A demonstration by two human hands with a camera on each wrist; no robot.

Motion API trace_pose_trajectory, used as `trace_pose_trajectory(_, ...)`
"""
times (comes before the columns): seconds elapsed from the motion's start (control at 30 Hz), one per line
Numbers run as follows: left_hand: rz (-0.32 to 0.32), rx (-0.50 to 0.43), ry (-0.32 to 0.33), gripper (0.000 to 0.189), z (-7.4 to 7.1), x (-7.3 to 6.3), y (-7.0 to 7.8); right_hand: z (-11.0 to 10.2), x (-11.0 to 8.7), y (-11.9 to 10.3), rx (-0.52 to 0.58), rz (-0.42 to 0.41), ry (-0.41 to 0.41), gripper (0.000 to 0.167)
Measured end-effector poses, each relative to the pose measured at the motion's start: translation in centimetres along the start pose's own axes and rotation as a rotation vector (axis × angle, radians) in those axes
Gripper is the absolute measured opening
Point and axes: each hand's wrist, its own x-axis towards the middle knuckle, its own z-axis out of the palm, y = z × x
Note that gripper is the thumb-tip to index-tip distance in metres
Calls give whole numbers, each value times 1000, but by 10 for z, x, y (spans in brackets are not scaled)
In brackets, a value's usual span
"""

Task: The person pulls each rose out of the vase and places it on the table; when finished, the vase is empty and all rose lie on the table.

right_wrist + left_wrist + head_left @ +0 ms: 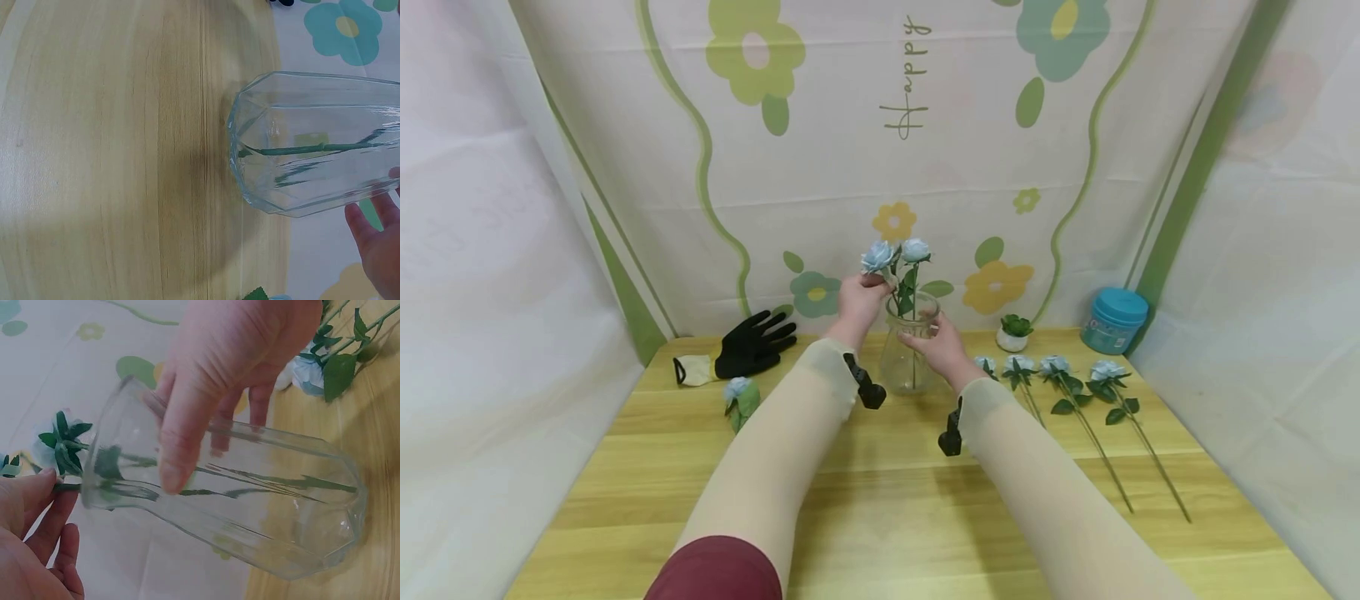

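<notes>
A clear glass vase (898, 367) with faceted sides stands near the back of the table. My right hand (942, 346) grips it just below the rim, the thumb on the near side in the left wrist view. One pale blue rose (915, 250) stands in the vase, its green stem (300, 150) reaching down to the bottom in the right wrist view. My left hand (859, 307) pinches the stem of a second blue rose (877, 257) right at the rim. In the left wrist view the left fingers (40, 487) are close beside the vase mouth.
Several blue roses (1107, 371) lie on the right of the table (880, 533). Behind them are a small potted succulent (1015, 329) and a blue-lidded tub (1115, 321). At left lie a black glove (748, 350) and another blue rose (739, 389). A flowered cloth (850, 167) hangs behind.
</notes>
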Motion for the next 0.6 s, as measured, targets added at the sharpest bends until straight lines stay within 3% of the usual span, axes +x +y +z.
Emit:
trace_pose_trajectory(0.27,96,-21,26,20,-11,-1,32,0,0,1,2,6,-1,69)
trace_pose_trajectory(0.47,217,-12,90,20,-24,-3,67,-1,0,-1,-2,5,-2,71)
trace_pose_trajectory(0.6,287,-69,144,19,-35,-9,94,-1,-2,-2,-11,12,-9,72)
